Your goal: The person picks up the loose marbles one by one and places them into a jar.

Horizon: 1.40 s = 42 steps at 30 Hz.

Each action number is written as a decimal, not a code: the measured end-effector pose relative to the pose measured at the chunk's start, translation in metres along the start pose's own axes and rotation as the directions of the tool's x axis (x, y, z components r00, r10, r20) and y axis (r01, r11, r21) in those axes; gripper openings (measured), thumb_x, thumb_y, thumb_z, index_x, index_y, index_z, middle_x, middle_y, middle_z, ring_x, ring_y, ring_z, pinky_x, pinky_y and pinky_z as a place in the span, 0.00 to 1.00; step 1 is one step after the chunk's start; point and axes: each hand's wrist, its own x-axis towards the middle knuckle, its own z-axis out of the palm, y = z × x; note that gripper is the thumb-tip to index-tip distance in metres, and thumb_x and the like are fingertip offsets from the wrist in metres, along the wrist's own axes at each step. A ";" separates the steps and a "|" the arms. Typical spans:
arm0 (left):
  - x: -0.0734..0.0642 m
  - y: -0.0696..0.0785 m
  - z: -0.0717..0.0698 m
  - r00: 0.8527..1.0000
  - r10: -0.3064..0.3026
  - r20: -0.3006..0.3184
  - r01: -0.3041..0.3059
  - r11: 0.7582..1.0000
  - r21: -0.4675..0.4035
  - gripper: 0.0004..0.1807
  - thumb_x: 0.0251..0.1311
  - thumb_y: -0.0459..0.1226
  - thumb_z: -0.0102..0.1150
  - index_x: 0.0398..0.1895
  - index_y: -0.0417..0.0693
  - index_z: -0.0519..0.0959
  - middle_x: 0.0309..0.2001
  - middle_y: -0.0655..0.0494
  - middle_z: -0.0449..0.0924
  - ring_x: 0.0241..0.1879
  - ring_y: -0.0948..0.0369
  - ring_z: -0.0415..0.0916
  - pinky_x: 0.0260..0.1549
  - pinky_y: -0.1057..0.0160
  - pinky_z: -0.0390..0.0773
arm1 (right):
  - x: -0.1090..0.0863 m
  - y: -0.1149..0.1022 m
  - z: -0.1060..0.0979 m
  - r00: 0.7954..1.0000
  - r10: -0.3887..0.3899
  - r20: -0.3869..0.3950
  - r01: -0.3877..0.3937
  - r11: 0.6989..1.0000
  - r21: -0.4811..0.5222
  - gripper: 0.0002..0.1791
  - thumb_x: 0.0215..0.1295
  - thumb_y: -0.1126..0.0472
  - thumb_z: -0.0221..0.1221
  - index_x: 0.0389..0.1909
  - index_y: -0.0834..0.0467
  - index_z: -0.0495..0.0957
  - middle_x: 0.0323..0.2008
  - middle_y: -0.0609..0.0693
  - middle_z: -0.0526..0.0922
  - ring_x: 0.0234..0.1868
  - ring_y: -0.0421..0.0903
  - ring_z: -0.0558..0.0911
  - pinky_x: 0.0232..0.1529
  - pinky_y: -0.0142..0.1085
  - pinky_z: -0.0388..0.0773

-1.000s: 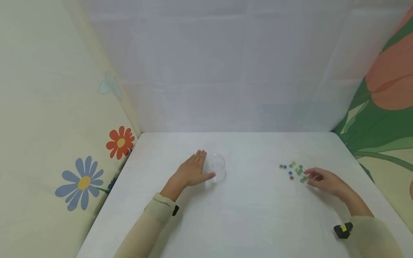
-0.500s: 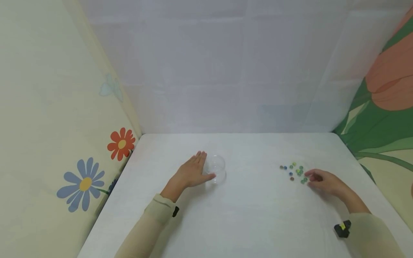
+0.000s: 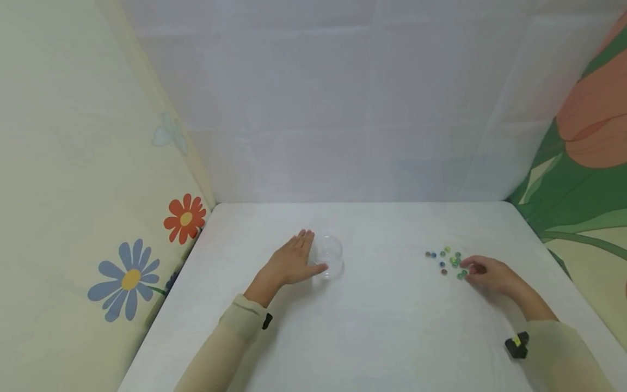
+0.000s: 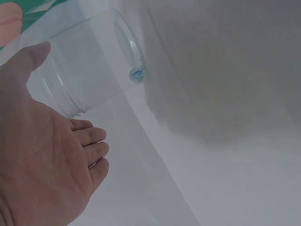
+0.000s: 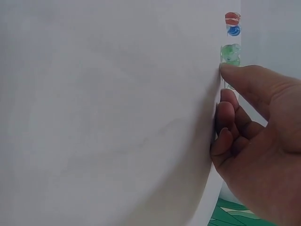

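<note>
1. The right hand (image 3: 492, 273), right of centre, has edged slightly left; its fingertips now sit at the green marbles (image 3: 454, 265), apparently within pinching reach.
2. Its fingers curl, thumb and index slightly apart; whether they hold a marble, I cannot tell.
3. The left hand (image 3: 290, 262), near centre, has stayed put beside the jar (image 3: 334, 261), fingers extended, gripping nothing, seemingly steadying it.
4. The jar stands upright mid-frame: a clear, smooth cylinder with a ridged neck. One blue marble (image 4: 137, 75) seems inside, at its base.
5. The marbles are round, glossy, translucent; the white table (image 3: 372, 316) looks matt.
</note>
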 end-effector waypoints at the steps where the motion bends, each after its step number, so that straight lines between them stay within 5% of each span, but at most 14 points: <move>1: 0.000 0.000 0.000 1.000 -0.002 0.002 0.002 1.000 -0.003 0.57 0.67 0.70 0.42 0.81 0.37 0.43 0.81 0.44 0.43 0.81 0.52 0.39 0.79 0.56 0.45 | 0.000 0.000 0.000 1.000 0.005 0.001 -0.005 1.000 0.001 0.20 0.66 0.63 0.63 0.56 0.65 0.78 0.45 0.60 0.80 0.48 0.58 0.78 0.50 0.55 0.78; 24: 0.001 0.003 -0.001 1.000 -0.009 0.007 0.009 1.000 0.016 0.57 0.66 0.70 0.42 0.81 0.36 0.43 0.81 0.44 0.43 0.81 0.52 0.39 0.79 0.56 0.45 | 0.000 -0.003 0.000 0.999 0.035 -0.013 -0.035 0.999 -0.028 0.15 0.67 0.63 0.62 0.51 0.65 0.80 0.45 0.61 0.80 0.49 0.59 0.78 0.51 0.57 0.78; 42: 0.002 0.002 0.001 1.000 -0.006 -0.006 0.006 1.000 0.022 0.58 0.66 0.71 0.42 0.81 0.37 0.43 0.81 0.44 0.42 0.81 0.52 0.39 0.79 0.56 0.46 | -0.007 -0.010 0.001 0.997 0.024 -0.074 -0.023 1.000 0.012 0.16 0.67 0.65 0.60 0.52 0.67 0.78 0.42 0.59 0.81 0.44 0.53 0.78 0.43 0.44 0.79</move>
